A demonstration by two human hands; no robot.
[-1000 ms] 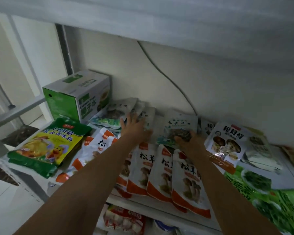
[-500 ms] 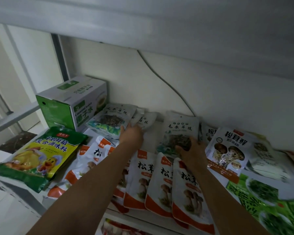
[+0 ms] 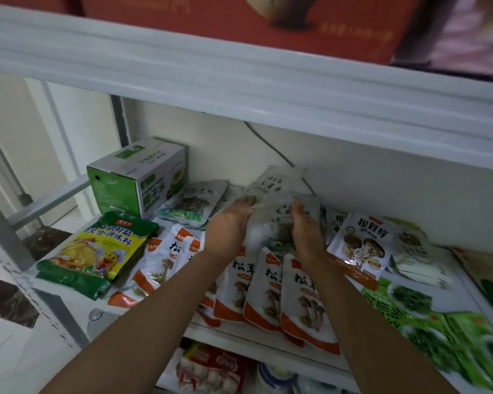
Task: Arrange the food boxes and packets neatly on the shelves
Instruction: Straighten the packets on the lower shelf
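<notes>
- Your left hand (image 3: 230, 223): grip is clamped on the lower left edge of the grey packets (image 3: 279, 186), which are lifted off the shelf (image 3: 254, 341) near the back wall.
- Your right hand (image 3: 306, 234): edge-on at the packets' right side, thumb on the front and fingers hidden behind. With the motion blur, you can't tell whether it is a pinch or a flat press.
- One more grey packet (image 3: 192, 204) lies flat just beside the green-white box (image 3: 138, 180), which stands at the back left.
- Front edge: the row of orange-white mushroom packets (image 3: 279, 288) overhangs the shelf lip. The yellow-green seasoning bag (image 3: 97, 251) overhangs at the left corner.
- Right side: the mushroom bag (image 3: 359, 245) is just beside your right wrist, with green vegetable bags (image 3: 439, 322) further right.
- Room: there is open air between the lifted packets and the upper shelf (image 3: 239, 81), and the wall is close behind.
</notes>
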